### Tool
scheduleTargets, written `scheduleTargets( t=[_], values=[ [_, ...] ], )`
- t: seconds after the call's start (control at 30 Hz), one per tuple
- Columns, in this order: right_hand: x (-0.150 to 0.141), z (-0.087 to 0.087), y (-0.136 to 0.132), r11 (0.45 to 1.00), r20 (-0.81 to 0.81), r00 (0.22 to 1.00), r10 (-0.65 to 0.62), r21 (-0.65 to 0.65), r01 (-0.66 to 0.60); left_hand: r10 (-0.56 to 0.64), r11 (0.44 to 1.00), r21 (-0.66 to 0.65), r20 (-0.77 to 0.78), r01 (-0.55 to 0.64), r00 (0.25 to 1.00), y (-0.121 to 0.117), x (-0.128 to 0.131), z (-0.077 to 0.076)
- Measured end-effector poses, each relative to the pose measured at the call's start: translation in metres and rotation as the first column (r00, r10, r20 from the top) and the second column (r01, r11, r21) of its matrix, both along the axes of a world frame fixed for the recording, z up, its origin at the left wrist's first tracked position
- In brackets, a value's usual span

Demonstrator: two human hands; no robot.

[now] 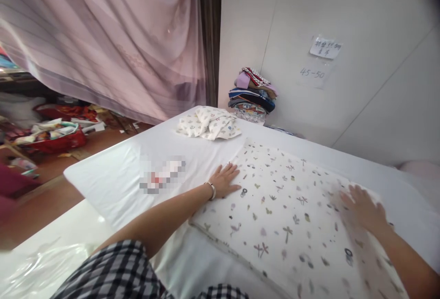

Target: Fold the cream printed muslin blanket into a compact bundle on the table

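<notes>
A white cloth with small printed flowers and flamingos (285, 207) lies spread flat on a white-covered table (117, 175). My left hand (225, 179) rests flat on the cloth's left edge, fingers stretched out, a bracelet on the wrist. My right hand (362, 207) lies palm down on the cloth's far right part, fingers apart and a little blurred. Neither hand holds anything.
A crumpled patterned cloth (209, 123) lies at the table's far edge. A stack of folded colourful fabrics (252, 95) stands in the corner by the white wall. A pink curtain (113, 37) hangs at left, with red baskets of clutter (51, 136) on the floor.
</notes>
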State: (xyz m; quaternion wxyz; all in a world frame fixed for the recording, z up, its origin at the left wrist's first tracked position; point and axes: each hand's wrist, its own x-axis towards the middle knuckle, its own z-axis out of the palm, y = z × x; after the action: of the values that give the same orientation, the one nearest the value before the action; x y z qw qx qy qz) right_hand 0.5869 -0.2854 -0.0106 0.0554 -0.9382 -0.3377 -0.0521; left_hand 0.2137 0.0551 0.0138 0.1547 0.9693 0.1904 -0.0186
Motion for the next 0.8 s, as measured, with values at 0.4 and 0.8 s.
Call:
scheduleTargets(
  t=[0.4,0.8],
  values=[
    [-0.137,-0.025,-0.031,0.979,-0.007,0.986,0.169,-0.112,-0.169,0.001,1.000,-0.025,-0.039,-0.002,0.999,0.000,0.006,0.005],
    [-0.195,-0.001,-0.034,0.932,-0.023,0.935,0.353,-0.077,-0.354,-0.119,0.989,-0.094,-0.029,0.116,0.992,-0.037,-0.051,0.022]
  ],
)
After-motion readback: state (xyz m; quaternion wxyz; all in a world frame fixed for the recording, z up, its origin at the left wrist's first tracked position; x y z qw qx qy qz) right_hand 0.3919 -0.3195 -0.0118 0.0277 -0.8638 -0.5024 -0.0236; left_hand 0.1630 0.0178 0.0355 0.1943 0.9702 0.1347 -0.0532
